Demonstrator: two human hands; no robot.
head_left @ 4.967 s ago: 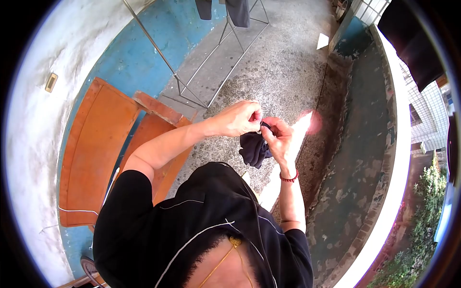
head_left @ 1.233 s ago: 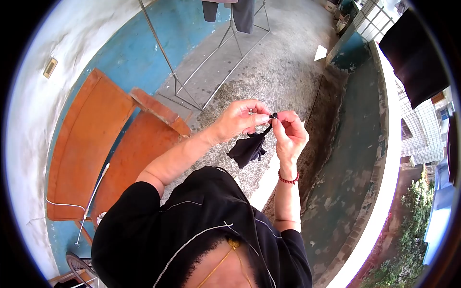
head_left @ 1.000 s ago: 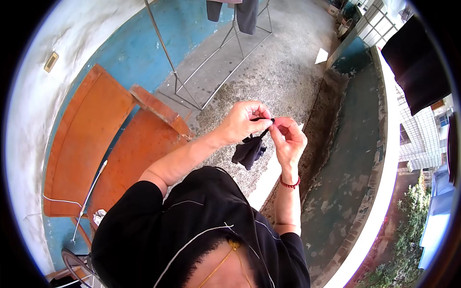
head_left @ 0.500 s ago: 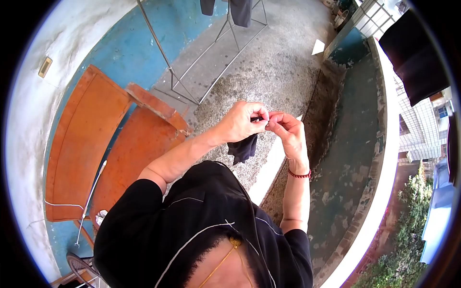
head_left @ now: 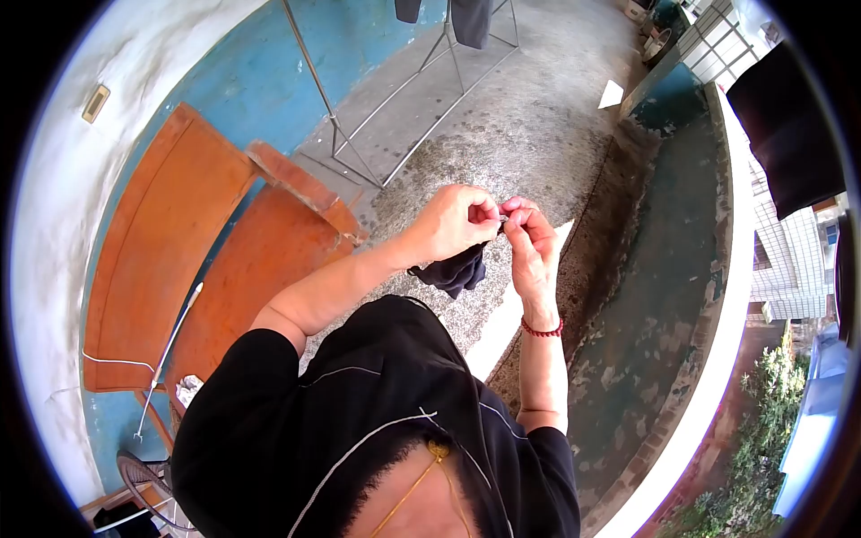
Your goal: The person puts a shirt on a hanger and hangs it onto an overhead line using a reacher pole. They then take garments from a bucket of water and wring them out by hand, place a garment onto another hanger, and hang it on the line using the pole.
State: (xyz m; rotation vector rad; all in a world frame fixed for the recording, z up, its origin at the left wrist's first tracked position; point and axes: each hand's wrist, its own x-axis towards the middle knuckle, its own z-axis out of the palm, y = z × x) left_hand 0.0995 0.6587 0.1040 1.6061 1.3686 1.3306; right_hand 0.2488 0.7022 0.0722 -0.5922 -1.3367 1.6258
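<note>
My left hand (head_left: 455, 221) is closed, thumb and forefinger pinched together at chest height. A dark piece of cloth (head_left: 456, 272), bunched and hanging, drops below it toward the floor. Fingertip to fingertip with it, my right hand (head_left: 533, 242) is also pinched closed. A tiny greyish thing (head_left: 504, 219) shows between the fingertips of both hands, too small to name. The upper end of the cloth is hidden behind my left fingers.
An orange wooden bench (head_left: 238, 260) stands at the left, with a thin white rod (head_left: 175, 345) leaning on it. Ahead is a metal drying rack (head_left: 421, 134) with dark clothes. A low parapet (head_left: 659, 269) runs along the right; dark fabric (head_left: 780, 134) hangs beyond it.
The dark cloth has swung left and bunched up more under my left hand. My right hand has turned slightly and shifted left. The view has tilted a little.
</note>
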